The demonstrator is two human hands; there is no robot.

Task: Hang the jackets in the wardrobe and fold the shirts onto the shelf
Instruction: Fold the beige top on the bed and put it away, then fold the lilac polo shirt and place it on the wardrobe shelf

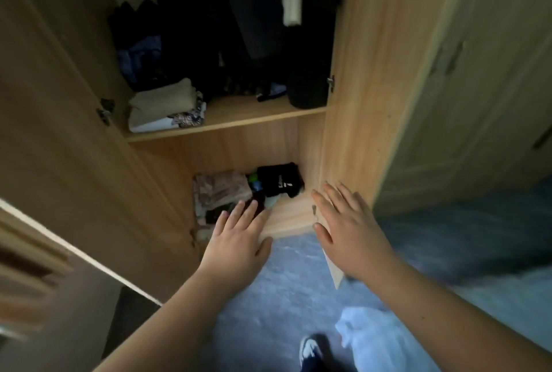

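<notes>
- Left hand [239,236]: fingers straight and spread, palm down, holding nothing, reaching over the front edge of the wardrobe's [358,73] bottom compartment, just at the patterned folded clothes [219,192].
- Right hand [348,227]: fingers straight, slightly apart, flat beside the open right door [352,133]; contact unclear.
- Black folded shirt [279,179] at the back right of the bottom compartment.
- Beige folded stack [167,106] on the left of the middle shelf [239,116].
- Dark jackets [239,13] hang above.
- Shoe [310,350] on blue floor [268,297].
</notes>
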